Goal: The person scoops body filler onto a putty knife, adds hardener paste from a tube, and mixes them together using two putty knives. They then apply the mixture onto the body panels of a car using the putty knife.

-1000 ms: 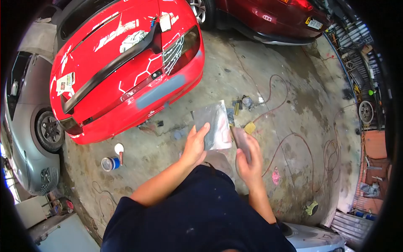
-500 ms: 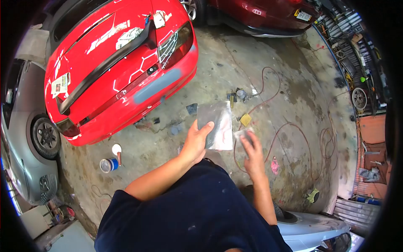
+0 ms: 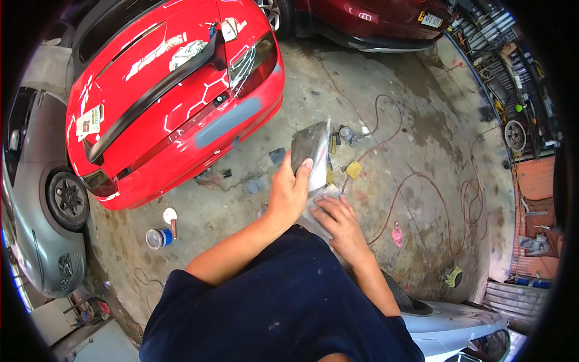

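Note:
My left hand (image 3: 291, 190) is closed around the lower edge of a flat grey plate (image 3: 309, 145), thumb on its face. The plate is tilted, and its bright, shiny side faces right. Just below and to the right of it, my right hand (image 3: 344, 228) has its fingers bent over a thin, pale, flat piece (image 3: 329, 192), which looks like a putty spreader. The fingers partly cover this piece. It is close to the plate's lower corner; I cannot tell whether they touch.
Ahead stands a red car (image 3: 175, 102) with a grey patch (image 3: 229, 122) on its bumper. A blue-banded can (image 3: 159, 238) and a white lid (image 3: 170, 215) are on the floor at left. A thin hose (image 3: 416, 175) loops at right, near a yellow pad (image 3: 353, 169).
The plate has tilted more edge-on, its top moving up and right. My right hand has moved left and down with the pale piece, closer to my left hand.

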Demonstrator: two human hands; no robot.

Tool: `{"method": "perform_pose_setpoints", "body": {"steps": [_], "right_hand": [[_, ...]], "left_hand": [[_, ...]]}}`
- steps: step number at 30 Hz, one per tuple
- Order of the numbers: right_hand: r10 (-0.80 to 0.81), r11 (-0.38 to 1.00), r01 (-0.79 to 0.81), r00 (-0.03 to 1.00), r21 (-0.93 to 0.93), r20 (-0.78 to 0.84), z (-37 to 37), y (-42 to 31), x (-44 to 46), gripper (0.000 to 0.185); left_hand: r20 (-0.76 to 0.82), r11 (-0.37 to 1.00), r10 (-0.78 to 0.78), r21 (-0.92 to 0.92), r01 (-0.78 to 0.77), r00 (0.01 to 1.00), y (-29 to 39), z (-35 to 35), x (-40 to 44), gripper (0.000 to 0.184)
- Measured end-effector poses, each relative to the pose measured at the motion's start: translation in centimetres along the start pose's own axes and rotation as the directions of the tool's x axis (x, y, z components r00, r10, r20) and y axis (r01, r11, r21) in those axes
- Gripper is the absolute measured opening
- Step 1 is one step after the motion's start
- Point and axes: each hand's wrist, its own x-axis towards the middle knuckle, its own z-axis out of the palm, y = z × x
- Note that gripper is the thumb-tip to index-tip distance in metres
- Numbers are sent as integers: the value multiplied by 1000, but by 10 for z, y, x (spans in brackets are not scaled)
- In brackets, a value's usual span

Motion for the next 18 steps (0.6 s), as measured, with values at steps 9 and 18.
{"method": "perform_pose_setpoints", "body": {"steps": [9,18], "right_hand": [[-154,984,174,946,45,-284,-22,-25,2,84],[-2,970,-58,969,-237,-246,-38,28,-26,77]], "left_hand": [[145,709,-340,-610,354,929,-8,13,-6,34],[160,883,-247,-369,290,956,-8,1,-15,37]]}}
